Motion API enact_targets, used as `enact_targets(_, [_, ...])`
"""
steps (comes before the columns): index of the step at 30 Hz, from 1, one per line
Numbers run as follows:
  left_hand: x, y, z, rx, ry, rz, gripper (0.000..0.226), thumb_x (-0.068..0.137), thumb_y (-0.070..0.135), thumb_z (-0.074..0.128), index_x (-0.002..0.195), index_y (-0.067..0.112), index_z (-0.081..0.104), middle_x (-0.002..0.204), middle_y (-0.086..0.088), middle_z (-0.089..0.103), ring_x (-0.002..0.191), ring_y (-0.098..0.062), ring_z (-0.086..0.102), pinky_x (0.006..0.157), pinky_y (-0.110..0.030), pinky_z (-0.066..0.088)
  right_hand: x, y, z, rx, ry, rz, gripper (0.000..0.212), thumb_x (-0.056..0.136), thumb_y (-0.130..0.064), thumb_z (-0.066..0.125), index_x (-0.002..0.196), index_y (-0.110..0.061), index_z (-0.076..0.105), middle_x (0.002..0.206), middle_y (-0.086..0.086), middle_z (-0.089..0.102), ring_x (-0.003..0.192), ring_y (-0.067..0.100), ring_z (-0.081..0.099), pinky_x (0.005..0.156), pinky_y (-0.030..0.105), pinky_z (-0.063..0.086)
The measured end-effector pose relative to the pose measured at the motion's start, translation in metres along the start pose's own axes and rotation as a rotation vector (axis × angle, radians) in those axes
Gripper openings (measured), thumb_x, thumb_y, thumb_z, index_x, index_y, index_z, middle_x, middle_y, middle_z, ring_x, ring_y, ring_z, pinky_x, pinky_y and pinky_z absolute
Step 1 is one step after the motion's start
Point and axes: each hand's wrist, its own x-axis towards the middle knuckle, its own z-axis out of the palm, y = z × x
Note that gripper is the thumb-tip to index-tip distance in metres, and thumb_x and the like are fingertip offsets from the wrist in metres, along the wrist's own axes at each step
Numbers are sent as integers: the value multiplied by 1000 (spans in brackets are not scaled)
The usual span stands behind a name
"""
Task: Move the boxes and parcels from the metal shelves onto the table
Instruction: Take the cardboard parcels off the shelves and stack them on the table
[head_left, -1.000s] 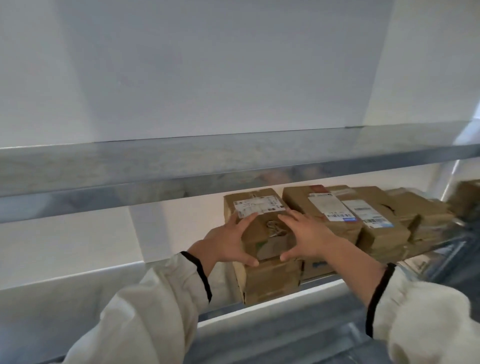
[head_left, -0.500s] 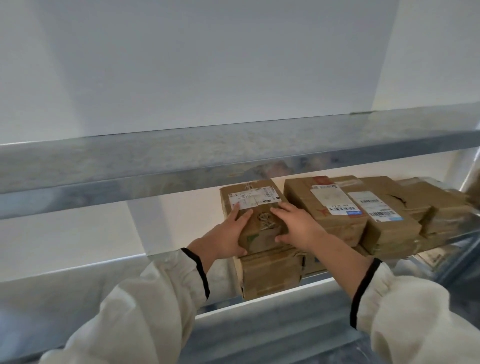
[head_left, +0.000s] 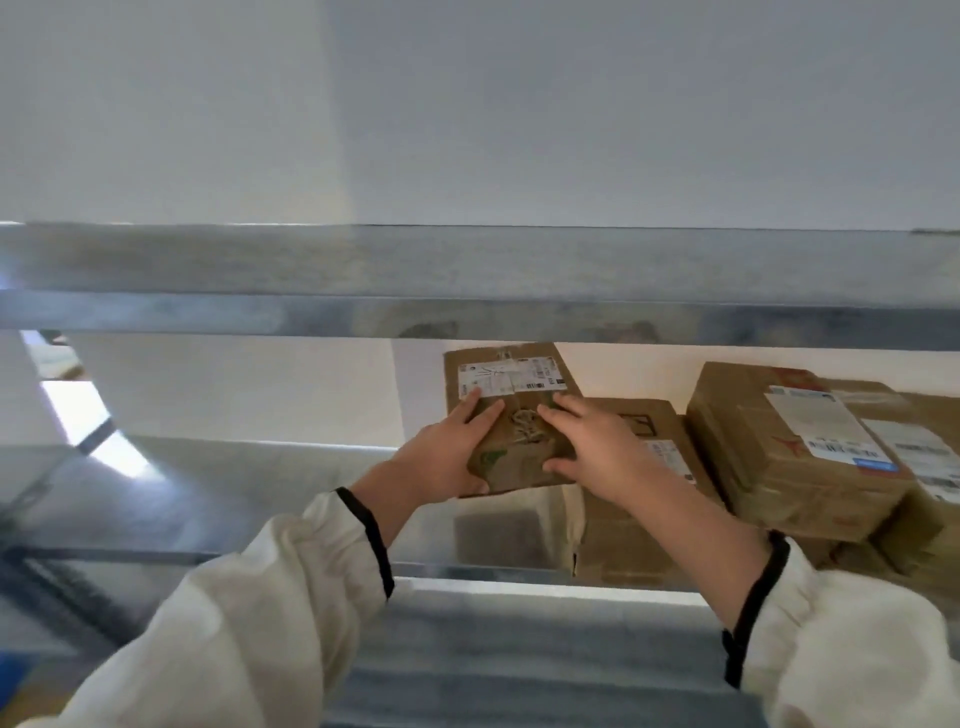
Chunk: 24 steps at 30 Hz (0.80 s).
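Cardboard parcel (head_left: 519, 410), rectangular, creased, gripped between left hand (head_left: 447, 460) and right hand (head_left: 592, 452) over metal shelf (head_left: 249, 493).

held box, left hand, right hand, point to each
held box (head_left: 511, 376): head view, on its white label
left hand (head_left: 448, 460): head view, back of the hand
right hand (head_left: 595, 448): head view, back of the hand

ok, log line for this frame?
parcel: held above metal shelf | left hand: grips parcel | right hand: grips parcel | other boxes: stacked on shelf
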Motion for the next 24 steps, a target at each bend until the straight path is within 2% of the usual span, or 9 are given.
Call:
enact_targets(7, [-101,-70,0,-15,41,-238,97,88,33,64,150,32,-10,158,-1,-21,138,-26,33,112,-31,33,14,-108,24,32,-54,-224,71,90,-36,59,149,-23,22,157,1,18,136,25,32,113,35,27])
enact_targets(11, [-180,-112,0,-35,66,-378,98,88,40,63,148,37,-14,157,1,-23,140,-26,30,113,-33,32,14,-187,40,50,-82,-366,71,90,-34,59,150,-23,21,157,0,18,138,24,30,114,36,26])
enact_targets(14, [-250,-138,-6,-44,73,-515,97,87,39,63,149,34,-11,157,-1,-22,138,-27,33,112,-32,31,9,-254,53,43,-115,-487,72,90,-36,59,150,-22,21,158,0,16,137,26,30,113,36,26])
enact_targets(18, [-357,-166,-13,-37,79,-705,98,85,35,67,151,34,-6,158,0,-18,132,-29,41,105,-34,39,-13,-354,68,49,-144,-661,73,89,-36,61,149,-21,23,157,1,17,136,27,32,114,36,26])
enact_targets(24, [-531,-194,-13,-50,126,-954,99,84,33,68,151,34,-5,158,2,-18,134,-31,37,106,-37,38,-69,-509,96,64,-148,-946,75,86,-36,64,149,-21,25,156,3,23,136,28,32,114,37,25])
